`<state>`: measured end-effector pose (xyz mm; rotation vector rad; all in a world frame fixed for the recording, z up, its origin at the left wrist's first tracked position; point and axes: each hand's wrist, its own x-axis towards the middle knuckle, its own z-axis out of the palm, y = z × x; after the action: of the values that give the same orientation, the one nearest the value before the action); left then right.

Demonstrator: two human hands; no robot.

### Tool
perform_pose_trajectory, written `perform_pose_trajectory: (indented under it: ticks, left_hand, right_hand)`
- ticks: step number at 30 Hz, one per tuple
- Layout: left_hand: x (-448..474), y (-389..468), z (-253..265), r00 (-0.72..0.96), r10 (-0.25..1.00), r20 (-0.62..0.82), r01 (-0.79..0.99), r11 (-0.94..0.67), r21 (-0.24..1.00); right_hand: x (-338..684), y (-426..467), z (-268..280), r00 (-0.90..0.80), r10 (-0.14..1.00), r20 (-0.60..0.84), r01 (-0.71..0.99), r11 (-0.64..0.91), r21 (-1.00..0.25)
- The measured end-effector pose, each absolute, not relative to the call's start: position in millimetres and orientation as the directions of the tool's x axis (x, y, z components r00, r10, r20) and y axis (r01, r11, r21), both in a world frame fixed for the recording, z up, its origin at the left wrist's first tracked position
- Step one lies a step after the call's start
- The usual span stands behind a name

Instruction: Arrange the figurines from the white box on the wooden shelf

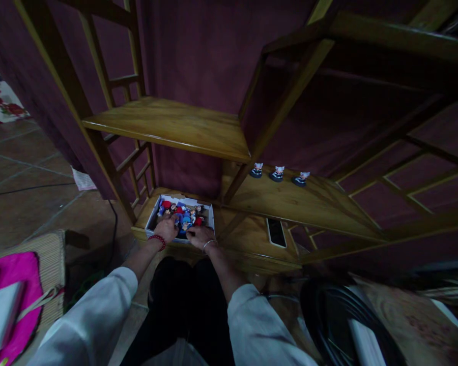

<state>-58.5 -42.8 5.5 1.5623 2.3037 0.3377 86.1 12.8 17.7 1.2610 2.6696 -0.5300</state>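
A shallow white box [211,219] full of small colourful figurines [186,218], mostly red and blue, sits on the bottom shelf board. Both hands reach into it over its near side. My left hand [167,228], with a red bead bracelet at the wrist, lies among the figurines at the left; its fingertips are lost among them. At the near right corner is my right hand [200,237], wearing a silver bangle, its fingers curled in at the figurines. Whether either hand grips one is too small and dark to see.
Three small figurines [277,174] on dark bases stand in a row on the wooden shelf [259,195] to the right. A phone [277,233] lies on the lower board. An upper shelf [168,124] overhangs the box. Coiled black cable [313,305] lies at lower right.
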Motion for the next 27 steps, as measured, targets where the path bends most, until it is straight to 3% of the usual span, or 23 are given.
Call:
perform_pose_trajectory:
  ticks: [6, 12, 20, 27]
  left_hand:
    - [-51, -39, 5, -0.456, 0.88, -0.136, 0.822, 0.475, 0.315]
    - [-55, -33, -2, -0.465, 0.872, -0.152, 0.815, 0.489, 0.312]
    - [-56, -31, 1, -0.428, 0.884, -0.189, 0.826, 0.467, 0.314]
    - [-56, -34, 9, -0.403, 0.885, -0.234, 0.838, 0.46, 0.296]
  right_hand:
    - [85, 19, 9, -0.589, 0.739, -0.327, 0.805, 0.504, -0.312]
    - [78, 31, -2, -0.568, 0.763, -0.309, 0.804, 0.434, -0.407]
    - [66, 39, -5, -0.588, 0.742, -0.323, 0.806, 0.503, -0.311]
    - [60, 42, -10, -0.567, 0.723, -0.395, 0.823, 0.471, -0.318]
